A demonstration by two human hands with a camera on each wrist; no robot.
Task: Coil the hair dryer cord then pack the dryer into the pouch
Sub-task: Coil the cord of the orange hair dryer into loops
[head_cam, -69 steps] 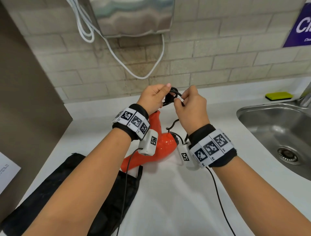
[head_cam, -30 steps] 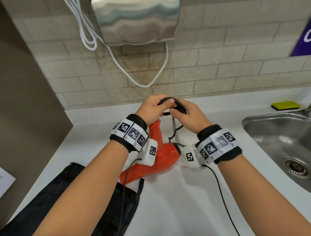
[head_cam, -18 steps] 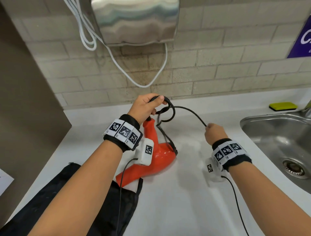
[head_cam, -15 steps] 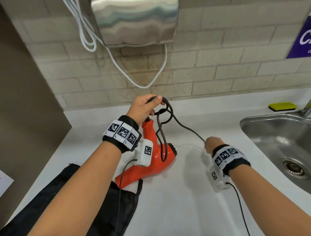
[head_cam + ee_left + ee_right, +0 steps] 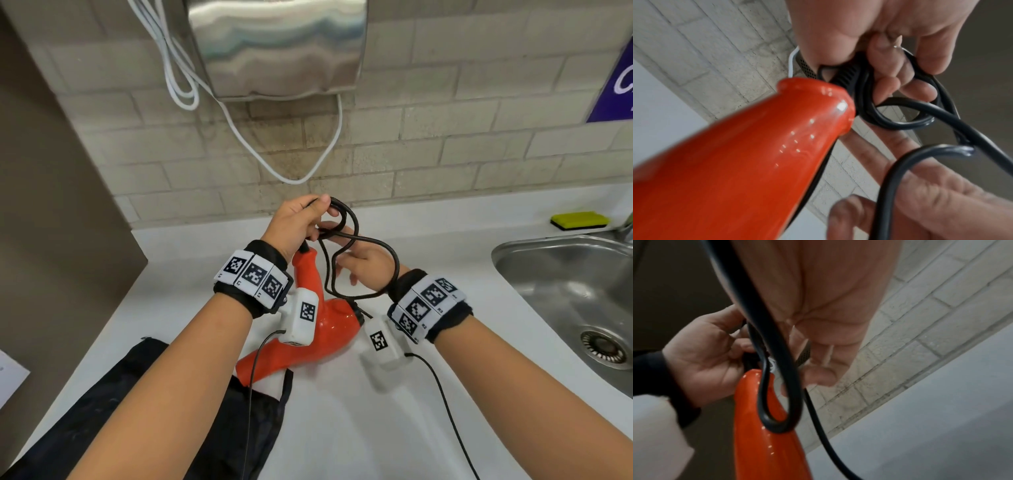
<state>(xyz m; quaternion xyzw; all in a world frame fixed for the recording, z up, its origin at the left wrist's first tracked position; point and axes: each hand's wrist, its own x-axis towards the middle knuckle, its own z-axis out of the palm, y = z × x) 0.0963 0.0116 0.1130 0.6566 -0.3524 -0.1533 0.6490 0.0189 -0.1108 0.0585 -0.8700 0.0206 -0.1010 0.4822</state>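
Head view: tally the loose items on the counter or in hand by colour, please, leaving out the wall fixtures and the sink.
Orange: 1, the hair dryer
Black: 2, the dryer cord and the pouch
Yellow-green: 1, the sponge
White: 1, the paper at the left edge
Total: 5

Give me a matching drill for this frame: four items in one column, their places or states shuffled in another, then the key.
Items:
1. hair dryer
2. cord
3. pouch
4. sponge

Places or states:
A. flat on the counter, near-left
B. looped, gripped by the left hand
C. by the wall, behind the sink
D. orange, lying on the counter

Pairs: 1-D, 2-B, 3-A, 4-C
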